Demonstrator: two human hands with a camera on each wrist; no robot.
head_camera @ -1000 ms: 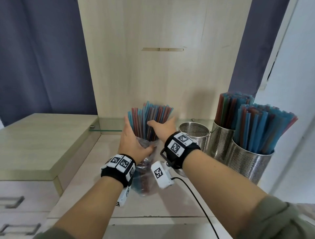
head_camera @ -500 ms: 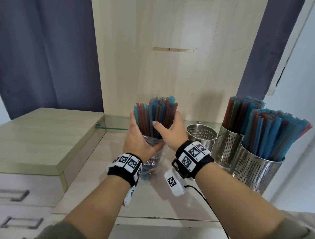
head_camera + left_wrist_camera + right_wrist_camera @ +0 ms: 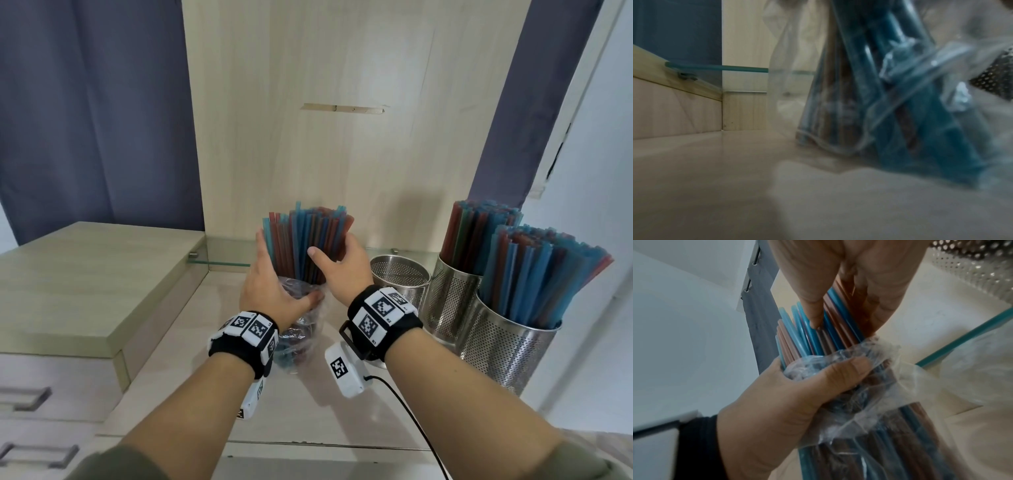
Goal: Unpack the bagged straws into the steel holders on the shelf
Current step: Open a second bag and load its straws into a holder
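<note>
A bundle of blue and red straws (image 3: 308,236) stands upright on the wooden shelf, its lower half inside a clear plastic bag (image 3: 303,342). My left hand (image 3: 274,277) grips the bunched bag rim (image 3: 840,360) around the straws, thumb in front. My right hand (image 3: 339,265) wraps round the bare upper straws (image 3: 830,324) above the bag, thumb in front and fingers behind. Just right of my right wrist stands an empty perforated steel holder (image 3: 399,274). In the left wrist view the bag's bottom (image 3: 890,113) rests on the shelf.
Two steel holders (image 3: 452,301) (image 3: 507,356) packed with straws stand at the right by the white wall. A glass shelf edge (image 3: 219,263) runs behind the bundle. A raised wooden cabinet top (image 3: 85,281) lies to the left. My wrist camera's cable (image 3: 404,411) trails toward me.
My right hand has gone from touching the straws to wrapping round their bare tops. The left hand has kept its hold on the bag.
</note>
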